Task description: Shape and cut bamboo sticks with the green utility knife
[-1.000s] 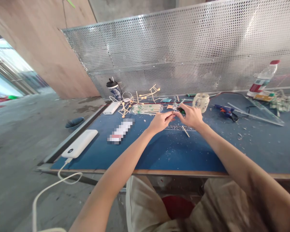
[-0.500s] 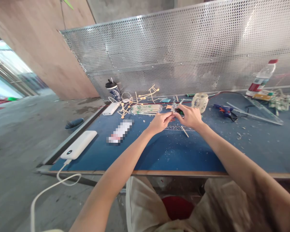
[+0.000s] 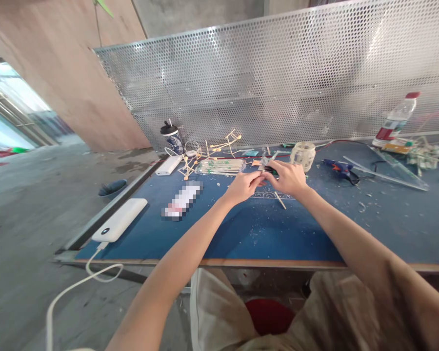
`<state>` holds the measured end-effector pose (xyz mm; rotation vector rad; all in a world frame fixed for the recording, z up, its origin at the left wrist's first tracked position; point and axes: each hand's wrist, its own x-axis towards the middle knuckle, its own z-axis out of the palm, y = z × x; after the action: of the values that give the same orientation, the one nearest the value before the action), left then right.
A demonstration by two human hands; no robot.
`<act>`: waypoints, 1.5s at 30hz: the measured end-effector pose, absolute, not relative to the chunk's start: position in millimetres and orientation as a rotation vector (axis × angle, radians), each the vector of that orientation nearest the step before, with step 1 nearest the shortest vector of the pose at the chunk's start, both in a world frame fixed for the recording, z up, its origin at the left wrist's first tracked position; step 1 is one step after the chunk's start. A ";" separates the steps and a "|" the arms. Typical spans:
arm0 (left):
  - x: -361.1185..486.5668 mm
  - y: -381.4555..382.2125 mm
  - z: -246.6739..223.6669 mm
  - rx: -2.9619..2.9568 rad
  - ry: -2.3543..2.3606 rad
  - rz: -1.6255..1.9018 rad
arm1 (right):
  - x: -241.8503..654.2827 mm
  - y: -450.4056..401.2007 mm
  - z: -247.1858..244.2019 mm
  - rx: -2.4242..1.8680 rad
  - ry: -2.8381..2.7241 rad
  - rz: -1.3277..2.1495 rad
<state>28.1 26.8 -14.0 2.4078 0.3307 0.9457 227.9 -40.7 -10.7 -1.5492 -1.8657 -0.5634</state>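
My left hand (image 3: 243, 187) and my right hand (image 3: 289, 177) meet over the far middle of the blue table. The fingers of my left hand are pinched together, and what they hold is too small to make out. My right hand is closed round a dark tool with a green part (image 3: 271, 170); most of it is hidden by the fingers, so its kind does not show. Below the hands lie a clear patterned ruler (image 3: 265, 195) and a short pale stick (image 3: 280, 200). Just beyond is a clear packet of sticks (image 3: 221, 166).
Left are a white power bank (image 3: 121, 219) with a cable, a pixelated phone-like object (image 3: 182, 201) and joined sticks (image 3: 190, 165). A cup (image 3: 172, 139) stands behind. Right are a pale jar (image 3: 303, 155), a glue gun (image 3: 338, 168) and a bottle (image 3: 397, 119). Perforated metal sheet (image 3: 256, 83) closes the back.
Both hands stay together in the same place, with only a very slight shift of the fingers. The objects on the table have not moved.
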 end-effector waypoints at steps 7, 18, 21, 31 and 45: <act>28.3 26.1 -14.3 2.389 0.337 0.949 | 229.5 -40.2 -14.7 -1.566 -1.859 -0.562; 32.8 23.4 -14.5 2.377 0.379 1.093 | 232.1 -39.3 -11.3 -1.638 -1.734 -0.478; 31.4 21.6 -12.5 2.436 0.406 1.131 | 229.4 -39.6 -12.1 -1.640 -1.734 -0.448; 31.6 20.8 -12.0 2.541 0.457 1.155 | 223.6 -40.7 -11.1 -1.634 -1.765 -0.428; 31.3 22.9 -12.7 2.571 0.480 1.099 | 222.7 -42.5 -9.6 -1.634 -1.801 -0.438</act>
<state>31.3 22.9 -12.7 2.5713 0.4803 1.0990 222.7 -42.5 -9.6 -1.6337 -1.8009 -0.4384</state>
